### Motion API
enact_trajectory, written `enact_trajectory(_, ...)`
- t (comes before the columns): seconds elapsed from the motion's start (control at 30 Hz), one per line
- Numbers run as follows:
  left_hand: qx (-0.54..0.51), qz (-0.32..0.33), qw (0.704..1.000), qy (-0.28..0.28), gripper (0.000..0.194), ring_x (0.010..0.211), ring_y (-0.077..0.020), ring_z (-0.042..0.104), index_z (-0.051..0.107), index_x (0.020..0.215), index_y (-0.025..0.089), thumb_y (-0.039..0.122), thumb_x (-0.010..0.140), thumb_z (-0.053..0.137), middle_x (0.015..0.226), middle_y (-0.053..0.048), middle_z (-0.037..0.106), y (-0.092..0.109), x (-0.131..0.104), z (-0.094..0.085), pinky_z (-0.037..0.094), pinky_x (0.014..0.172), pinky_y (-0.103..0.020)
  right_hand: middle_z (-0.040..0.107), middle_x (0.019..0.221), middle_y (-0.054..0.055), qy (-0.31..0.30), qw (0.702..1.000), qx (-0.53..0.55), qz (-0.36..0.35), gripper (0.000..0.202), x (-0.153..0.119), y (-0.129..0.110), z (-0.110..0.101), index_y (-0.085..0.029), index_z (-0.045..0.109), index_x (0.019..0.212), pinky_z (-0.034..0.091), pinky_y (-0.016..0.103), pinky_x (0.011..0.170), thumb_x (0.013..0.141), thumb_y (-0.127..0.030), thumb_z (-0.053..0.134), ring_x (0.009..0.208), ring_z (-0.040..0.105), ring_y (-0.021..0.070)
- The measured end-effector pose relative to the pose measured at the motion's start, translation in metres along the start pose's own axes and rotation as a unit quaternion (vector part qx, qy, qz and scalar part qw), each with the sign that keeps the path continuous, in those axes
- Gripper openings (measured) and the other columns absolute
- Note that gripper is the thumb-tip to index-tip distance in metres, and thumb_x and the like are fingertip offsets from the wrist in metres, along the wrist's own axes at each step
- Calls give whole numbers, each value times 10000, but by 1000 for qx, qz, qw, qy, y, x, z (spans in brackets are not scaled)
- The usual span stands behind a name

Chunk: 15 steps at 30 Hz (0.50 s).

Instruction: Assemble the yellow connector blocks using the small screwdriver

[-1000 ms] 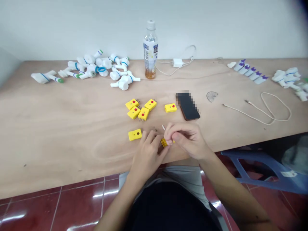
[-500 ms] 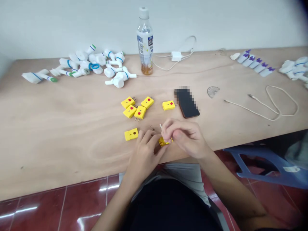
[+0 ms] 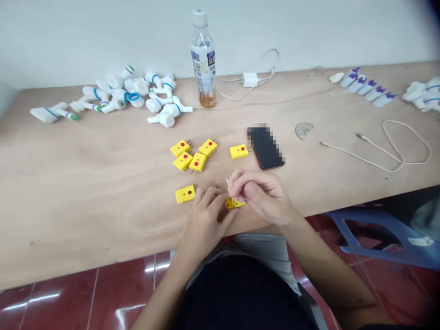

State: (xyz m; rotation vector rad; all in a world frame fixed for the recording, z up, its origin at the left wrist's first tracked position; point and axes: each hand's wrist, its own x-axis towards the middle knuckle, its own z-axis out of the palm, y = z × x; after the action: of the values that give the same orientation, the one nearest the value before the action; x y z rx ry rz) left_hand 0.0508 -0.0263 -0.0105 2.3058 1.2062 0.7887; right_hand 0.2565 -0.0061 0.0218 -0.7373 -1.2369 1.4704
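Observation:
Near the table's front edge, my left hand [image 3: 209,215] has its fingers around a yellow plug half [image 3: 234,203], whose inner side faces up. My right hand [image 3: 263,197] is pinched just above it, with a thin white tip poking out by the fingers; the rest of what it holds is hidden. To the left of my left hand lies a yellow cover [image 3: 185,194] with a dark round hole. Small metal pieces [image 3: 215,184] rest beyond my left fingertips. Farther back are several yellow plugs [image 3: 198,162] with red dots and metal pins, and one more yellow plug [image 3: 239,151] apart from them.
A black phone [image 3: 266,149] lies right of the plugs. Behind stand a bottle [image 3: 204,64], a white adapter [image 3: 250,79] and white fittings [image 3: 118,91]. Rightward are a protractor [image 3: 304,131], a white cable [image 3: 378,151] and purple-topped pieces [image 3: 366,87]. A blue stool [image 3: 385,233] is below.
My right hand has lifted slightly and shifted left, showing more of the yellow plug half. The camera view has shifted a little; my left hand keeps its place around the half.

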Motion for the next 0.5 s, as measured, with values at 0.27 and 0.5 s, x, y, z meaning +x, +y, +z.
enact_trajectory(0.27,-13,1,1000,-1,182,1202,-349,690,755,1287,219,264,1111,750,1256,-116,775,0,1,1,581,1094,-553,721,1049,74,-31,999,-21,-28,233,-1,-7,-7,-251,890,1161,542,369,818,1146,-403,713,896,652,195)
enact_trajectory(0.5,-16,6,1000,-3,199,1232,-364,665,736,1315,220,294,1131,729,1295,-121,764,-1,1,2,568,1098,-567,724,1070,78,-60,997,-54,-9,327,-6,-15,-11,-255,861,1304,585,385,879,1182,-455,633,960,681,217)
